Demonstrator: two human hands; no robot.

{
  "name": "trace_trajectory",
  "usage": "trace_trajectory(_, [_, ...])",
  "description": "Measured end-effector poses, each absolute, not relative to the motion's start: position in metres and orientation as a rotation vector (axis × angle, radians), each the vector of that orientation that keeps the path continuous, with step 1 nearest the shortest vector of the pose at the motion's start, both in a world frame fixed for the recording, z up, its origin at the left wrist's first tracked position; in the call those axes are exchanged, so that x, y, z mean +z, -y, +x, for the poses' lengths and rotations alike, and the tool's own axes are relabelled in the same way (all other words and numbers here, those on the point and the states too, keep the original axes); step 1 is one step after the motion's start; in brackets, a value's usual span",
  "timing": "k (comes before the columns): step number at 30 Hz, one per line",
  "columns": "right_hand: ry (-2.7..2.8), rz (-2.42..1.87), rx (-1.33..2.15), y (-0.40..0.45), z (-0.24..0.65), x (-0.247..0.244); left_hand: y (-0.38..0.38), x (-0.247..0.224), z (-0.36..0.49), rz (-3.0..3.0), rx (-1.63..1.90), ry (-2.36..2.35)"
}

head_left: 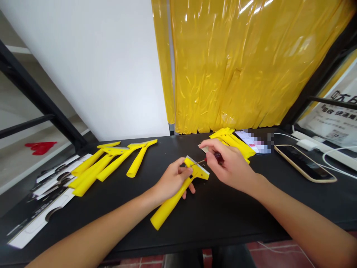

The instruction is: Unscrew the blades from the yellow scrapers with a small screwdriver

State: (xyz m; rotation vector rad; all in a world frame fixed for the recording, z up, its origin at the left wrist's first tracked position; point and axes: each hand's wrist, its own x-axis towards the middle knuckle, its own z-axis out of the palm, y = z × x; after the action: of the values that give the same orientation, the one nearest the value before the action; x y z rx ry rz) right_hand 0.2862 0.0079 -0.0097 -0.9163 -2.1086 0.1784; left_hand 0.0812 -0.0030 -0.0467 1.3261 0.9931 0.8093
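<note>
My left hand (174, 176) is closed around the head of a yellow scraper (170, 204), whose handle slants down toward the table's front edge. A pale blade edge runs along the far side of its head. In my right hand (230, 162) is a screwdriver (205, 160) with a dark red handle, its thin shaft pointing left and its tip at the scraper's head. Whether the tip sits in a screw is too small to tell. Just beyond my right hand lie more yellow scrapers (237, 143), partly covered by it.
Several yellow scrapers (103, 163) lie at the left, beside white and black printed cardboard sleeves (41, 219). A phone (305, 163) and a white power strip (329, 149) with cables are at the right. A lit screen (251, 140) lies behind. Yellow plastic sheeting (231, 67) hangs at the back.
</note>
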Motion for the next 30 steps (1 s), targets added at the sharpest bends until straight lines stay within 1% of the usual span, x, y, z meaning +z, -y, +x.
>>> trace_trajectory(5, [2.084, -1.033, -0.024, -0.0062, 0.2854, -0.0095, 0.0026, -0.0473, 0.0816, 1.334, 0.828, -0.993])
trace_trajectory(7, [2.060, -1.055, 0.033, -0.0070, 0.2857, -0.0082, 0.0022, -0.0477, 0.0816, 1.327, 0.830, -0.990])
trace_trajectory(10, [2.091, -0.971, 0.169, -0.0073, 0.2857, -0.0066, 0.0025, -0.0470, 0.0818, 1.321, 0.826, -0.986])
trace_trajectory(15, [2.074, -0.994, -0.010, -0.0075, 0.2841, -0.0091, 0.0027, -0.0454, 0.0825, 1.316, 0.824, -0.986])
trace_trajectory(18, [2.048, -1.017, 0.076, -0.0098, 0.2848, -0.0098, 0.0020, -0.0458, 0.0828, 1.313, 0.825, -0.994])
trace_trajectory(22, [2.083, -0.921, 0.201, -0.0097, 0.2855, -0.0078, 0.0018, -0.0457, 0.0825, 1.312, 0.820, -0.997])
trace_trajectory(25, [2.125, -0.888, 0.188, -0.0075, 0.2851, -0.0071, 0.0018, -0.0454, 0.0819, 1.311, 0.811, -0.988])
trace_trajectory(30, [2.085, -0.981, 0.077, -0.0089, 0.2879, -0.0074, 0.0013, -0.0454, 0.0809, 1.306, 0.806, -0.971])
